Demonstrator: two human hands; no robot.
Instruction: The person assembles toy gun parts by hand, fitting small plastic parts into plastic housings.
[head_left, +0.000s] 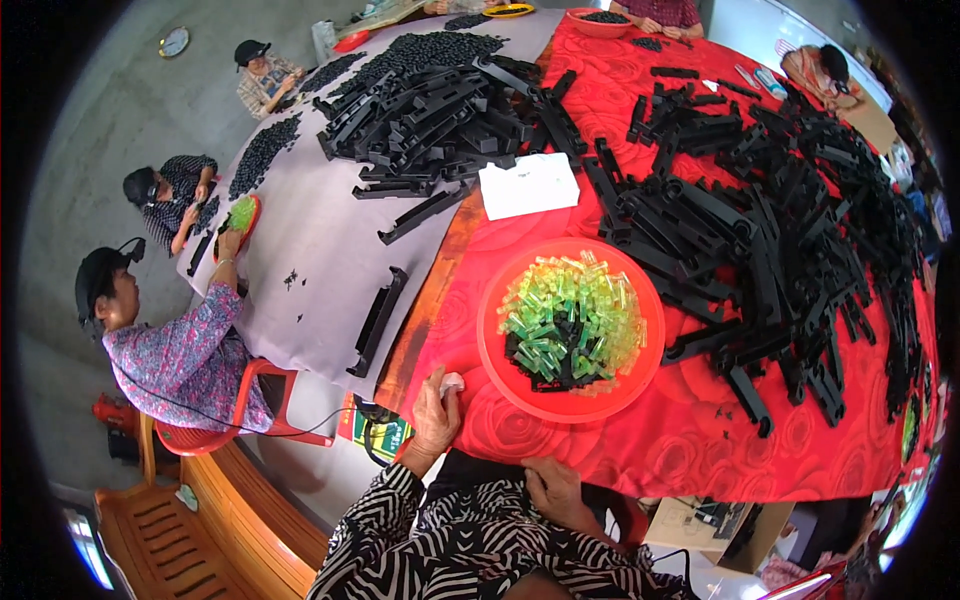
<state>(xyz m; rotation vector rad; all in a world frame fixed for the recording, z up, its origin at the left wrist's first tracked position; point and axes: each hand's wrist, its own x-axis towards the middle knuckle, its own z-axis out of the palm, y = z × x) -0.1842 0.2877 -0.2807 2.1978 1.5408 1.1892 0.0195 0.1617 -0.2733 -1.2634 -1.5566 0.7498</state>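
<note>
My left hand [434,418] rests at the near edge of the red cloth, its fingers closed around a small crumpled whitish wad [453,382]. At the table's front edge, low over my lap, my right hand [556,492] is curled; whatever its fingers may hold is hidden. Just beyond both hands stands a round red basin [489,370]. Translucent yellow-green tube pieces [600,310] fill it, with small black parts [562,350] among them. A white block-shaped box or pad [529,186] lies behind the basin.
Long black plastic housings [430,125] are heaped at the back, with a larger pile [740,230] on the right. One housing [377,322] lies on the grey cloth. At left a person [175,345] reaches to a small red tray [250,232]. Other people sit around the table.
</note>
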